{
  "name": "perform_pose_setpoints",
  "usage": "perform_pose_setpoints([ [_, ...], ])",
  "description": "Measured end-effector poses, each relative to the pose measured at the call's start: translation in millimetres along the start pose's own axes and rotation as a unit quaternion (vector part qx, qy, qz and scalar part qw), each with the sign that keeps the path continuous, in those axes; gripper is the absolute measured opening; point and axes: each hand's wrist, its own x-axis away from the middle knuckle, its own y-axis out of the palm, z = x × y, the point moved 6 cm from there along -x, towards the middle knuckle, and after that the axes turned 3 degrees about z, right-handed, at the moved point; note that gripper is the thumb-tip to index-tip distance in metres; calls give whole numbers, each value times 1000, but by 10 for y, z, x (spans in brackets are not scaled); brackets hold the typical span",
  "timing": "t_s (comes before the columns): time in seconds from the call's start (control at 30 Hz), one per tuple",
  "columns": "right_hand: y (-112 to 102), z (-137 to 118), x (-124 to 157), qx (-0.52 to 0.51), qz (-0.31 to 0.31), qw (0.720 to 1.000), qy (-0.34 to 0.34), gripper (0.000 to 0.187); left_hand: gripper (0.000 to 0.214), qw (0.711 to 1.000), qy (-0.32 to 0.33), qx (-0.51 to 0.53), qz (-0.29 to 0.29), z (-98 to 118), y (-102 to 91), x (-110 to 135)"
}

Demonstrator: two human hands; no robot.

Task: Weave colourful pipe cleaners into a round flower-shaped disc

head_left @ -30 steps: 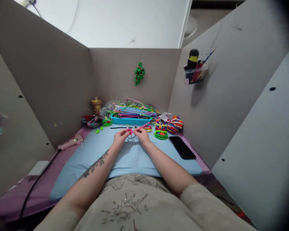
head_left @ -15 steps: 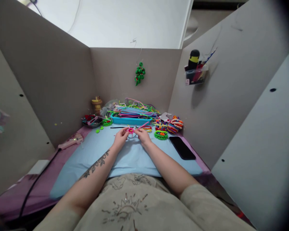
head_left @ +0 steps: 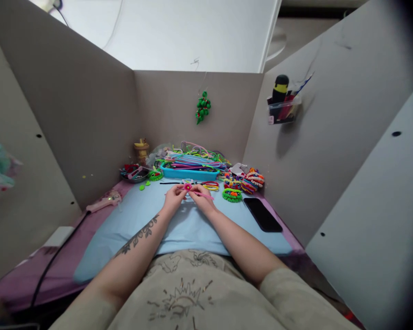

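Note:
Between my two hands, above the light blue cloth (head_left: 137, 231), is a small pink pipe-cleaner flower (head_left: 187, 187) with a yellow centre. My left hand (head_left: 174, 197) pinches it from the left. My right hand (head_left: 201, 198) is closed at its right side, and a pink pipe-cleaner end (head_left: 206, 196) lies across the fingers. Just behind my hands, a black pipe cleaner (head_left: 168, 183) and a loop of red and yellow pipe cleaners (head_left: 211, 185) rest on the cloth. The fingertips and the flower's fine parts are too small to make out.
A blue tray (head_left: 189, 174) heaped with colourful pipe cleaners stands at the back. Woven pieces (head_left: 253, 180) and a phone (head_left: 262, 214) lie right. Left are a glue gun (head_left: 105, 202) with a cord and a dark bowl (head_left: 134, 174). Grey panels (head_left: 196, 82) enclose the table.
The pink pipe-cleaner end at my right hand has swung from pointing up and right to lying lower across the fingers. The whole view has shifted slightly.

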Motion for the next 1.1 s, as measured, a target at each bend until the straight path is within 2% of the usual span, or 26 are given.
perform_pose_setpoints([
  [0.2, 3, 69, -20, -6, 12, 1000, 9, 19, 31, 1000, -6, 0, 5, 47, 3, 32],
  [0.47, 51, 331, -66, -58, -3, 992, 112, 32, 34, 1000, -4, 6, -12, 40, 44, 26],
  [0.57, 58, 364, -72, -64, -3, 990, 126, 35, 35, 1000, -1, 5, -18, 17, 56, 17],
  [0.7, 30, 314, -75, -51, 9, 994, 101, 34, 36, 1000, 1, 2, -11, -22, 42, -3],
  [0.9, 70, 28, 36, 0, -11, 1000, -10, 11, 39, 1000, -19, 15, 21, -88, -56, -48],
  [1.0, 92, -24, 60, 21, -13, 999, -38, 14, 42, 999, -31, 28, 29, -111, -92, -70],
  [1.1, 48, 14, 25, 37, 21, 998, -44, 18, 43, 998, -35, 37, 24, -107, -80, -70],
])
